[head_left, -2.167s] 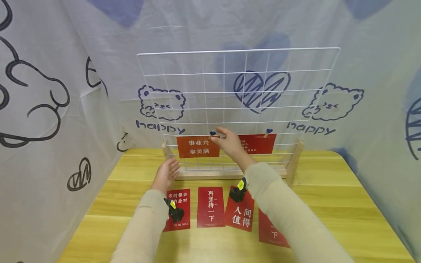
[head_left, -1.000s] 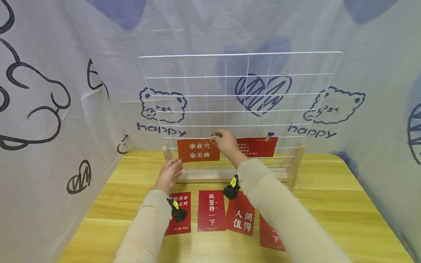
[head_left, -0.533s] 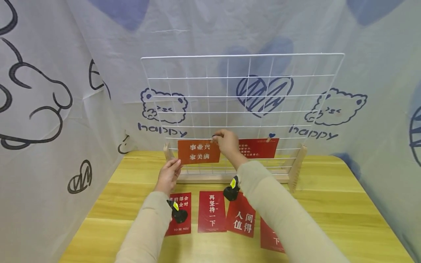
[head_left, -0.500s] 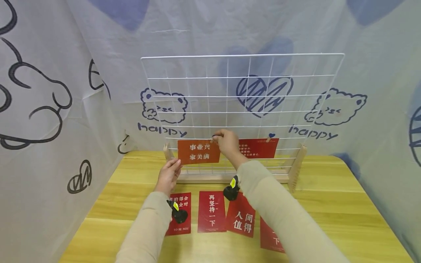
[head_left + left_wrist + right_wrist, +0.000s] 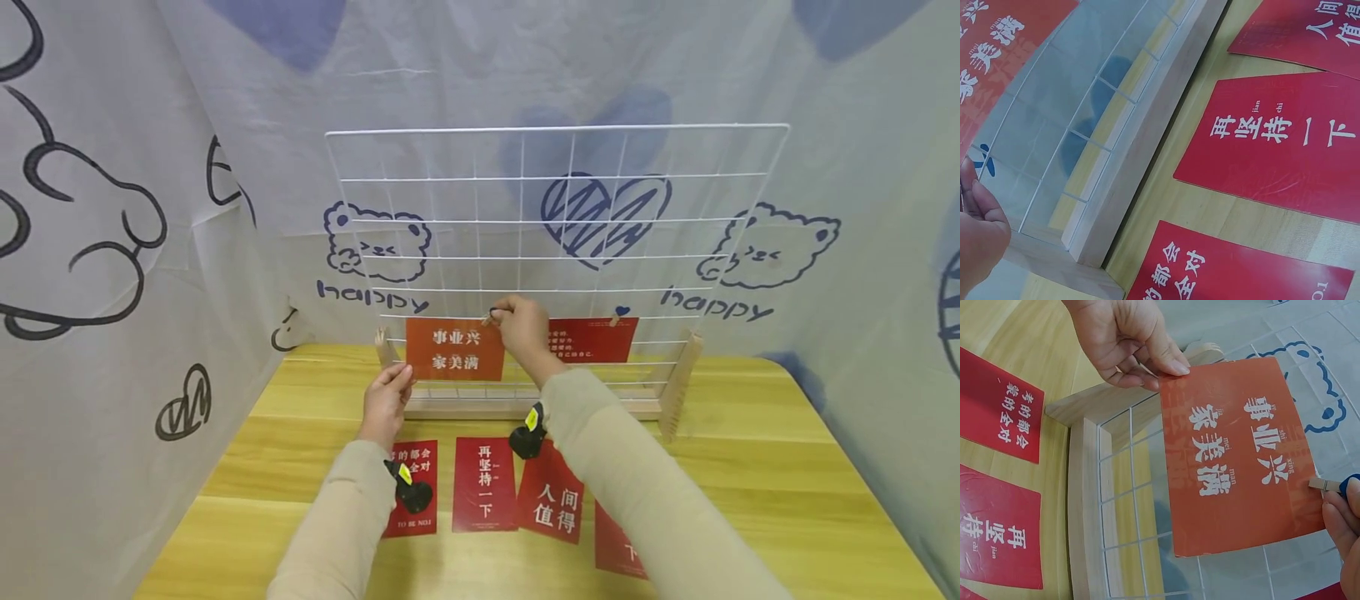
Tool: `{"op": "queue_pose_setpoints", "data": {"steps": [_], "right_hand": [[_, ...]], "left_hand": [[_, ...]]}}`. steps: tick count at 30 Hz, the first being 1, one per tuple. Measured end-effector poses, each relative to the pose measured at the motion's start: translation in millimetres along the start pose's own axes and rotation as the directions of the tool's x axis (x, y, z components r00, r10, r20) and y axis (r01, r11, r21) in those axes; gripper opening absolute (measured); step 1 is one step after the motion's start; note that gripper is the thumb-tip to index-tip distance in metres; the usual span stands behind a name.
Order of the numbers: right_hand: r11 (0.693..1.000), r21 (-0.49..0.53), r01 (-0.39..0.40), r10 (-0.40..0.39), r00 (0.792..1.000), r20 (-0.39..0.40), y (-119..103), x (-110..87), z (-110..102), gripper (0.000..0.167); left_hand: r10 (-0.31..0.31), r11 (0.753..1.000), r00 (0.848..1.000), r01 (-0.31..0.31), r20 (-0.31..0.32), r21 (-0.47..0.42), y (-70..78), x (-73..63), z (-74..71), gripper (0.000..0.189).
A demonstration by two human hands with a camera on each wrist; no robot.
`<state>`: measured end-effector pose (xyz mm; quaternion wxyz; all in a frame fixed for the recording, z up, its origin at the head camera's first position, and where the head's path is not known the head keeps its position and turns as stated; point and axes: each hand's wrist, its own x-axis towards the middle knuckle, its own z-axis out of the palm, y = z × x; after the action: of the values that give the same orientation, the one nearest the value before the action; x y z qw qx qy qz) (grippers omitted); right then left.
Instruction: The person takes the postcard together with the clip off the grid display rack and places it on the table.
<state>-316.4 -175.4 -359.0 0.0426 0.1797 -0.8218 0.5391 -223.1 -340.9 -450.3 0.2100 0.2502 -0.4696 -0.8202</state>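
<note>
An orange-red card [image 5: 454, 350] with white characters hangs on the lower part of the white wire grid [image 5: 517, 222]. My left hand [image 5: 386, 405] pinches its lower left corner between thumb and fingers, seen close in the right wrist view. At the card's upper right corner, my right hand [image 5: 523, 332] pinches a small wooden clothespin [image 5: 1324, 484] topped with a dark blue heart. Its tip bites the card's edge. To the right hangs a darker red card [image 5: 592, 340], partly behind my right hand, held by another heart clothespin [image 5: 617, 317].
Several red cards lie on the wooden table, including one by my left sleeve [image 5: 414, 517], a middle card [image 5: 484, 485] and a tilted one [image 5: 551, 492]. My right sleeve covers part of another card [image 5: 617, 546]. A wooden base [image 5: 532, 408] supports the grid; printed cloth [image 5: 480, 75] hangs behind.
My right hand has closed its fingers on the clothespin it was hovering beside. My left hand has moved up from beside the rack's post and taken hold of the orange-red card's corner.
</note>
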Motion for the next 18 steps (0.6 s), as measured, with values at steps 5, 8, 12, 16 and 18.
{"op": "queue_pose_setpoints", "data": {"steps": [5, 8, 12, 16, 18], "right_hand": [[1.000, -0.002, 0.003, -0.003, 1.000, -0.013, 2, -0.6, -3, 0.009], [1.000, -0.010, 0.004, -0.004, 0.999, -0.035, 4, -0.3, -4, 0.008], [0.998, -0.051, 0.024, -0.028, 0.997, -0.069, 9, -0.3, -5, 0.008], [0.992, -0.112, 0.064, -0.077, 0.991, -0.112, 11, -0.4, -8, 0.008], [0.989, -0.126, 0.077, -0.093, 0.988, -0.121, 10, -0.6, -9, 0.008]], "left_hand": [[-0.006, 1.000, 1.000, 0.006, 0.010, -0.002, -0.8, -3.2, -0.1, 0.017], [-0.012, 1.000, 1.000, 0.012, 0.016, -0.008, -0.9, -5.3, -1.8, 0.018], [-0.027, 1.000, 1.000, 0.027, 0.015, -0.007, -2.5, -7.2, -4.0, 0.016], [-0.035, 0.999, 0.999, 0.035, 0.015, 0.009, -3.6, -9.4, -4.7, 0.014], [-0.034, 0.999, 0.999, 0.034, 0.007, 0.004, -3.2, -10.7, -4.5, 0.014]]}}
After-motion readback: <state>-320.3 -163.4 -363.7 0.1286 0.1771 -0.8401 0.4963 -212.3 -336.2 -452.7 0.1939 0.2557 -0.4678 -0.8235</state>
